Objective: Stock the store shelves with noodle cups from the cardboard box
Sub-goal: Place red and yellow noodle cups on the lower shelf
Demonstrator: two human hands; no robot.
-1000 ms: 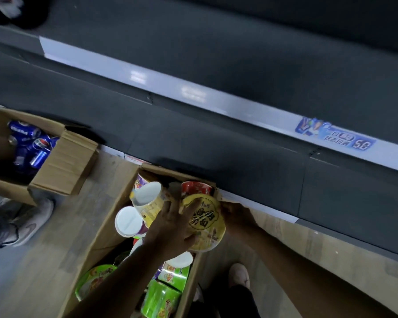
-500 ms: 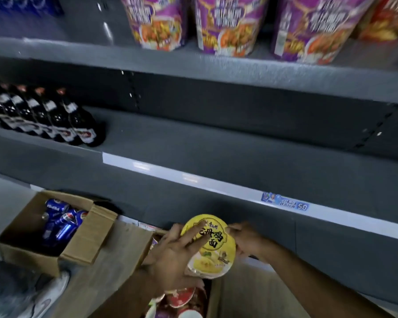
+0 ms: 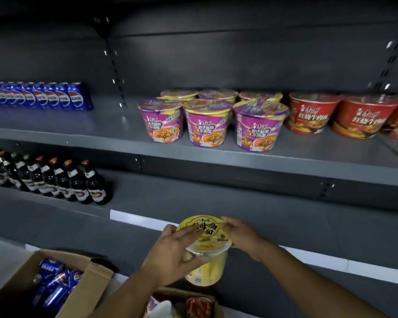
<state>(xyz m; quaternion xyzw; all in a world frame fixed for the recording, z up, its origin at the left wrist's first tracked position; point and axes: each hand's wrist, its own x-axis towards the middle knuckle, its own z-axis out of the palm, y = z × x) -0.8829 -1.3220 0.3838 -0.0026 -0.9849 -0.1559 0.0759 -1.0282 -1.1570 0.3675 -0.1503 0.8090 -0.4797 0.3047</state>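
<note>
A yellow noodle cup (image 3: 206, 253) is held upright in front of the lower shelf (image 3: 239, 203), lid facing me. My left hand (image 3: 172, 253) grips its left side, fingers over the lid and thumb on the wall. My right hand (image 3: 240, 235) pinches the lid's right rim. Below, the cardboard box (image 3: 184, 292) with more cups shows only its top edge. On the upper shelf (image 3: 216, 157) stand several purple noodle cups (image 3: 208, 125) and red noodle cups (image 3: 313, 113).
Blue cola cans (image 3: 39, 96) line the upper shelf's left end. Dark bottles (image 3: 55, 180) stand in a row on the lower shelf's left. A second cardboard box (image 3: 85, 285) with blue cans sits on the floor at bottom left.
Both hands have lifted the yellow cup out of the box and up to the lower shelf's front edge. My view has tilted up, so the upper shelf with its cups now shows.
</note>
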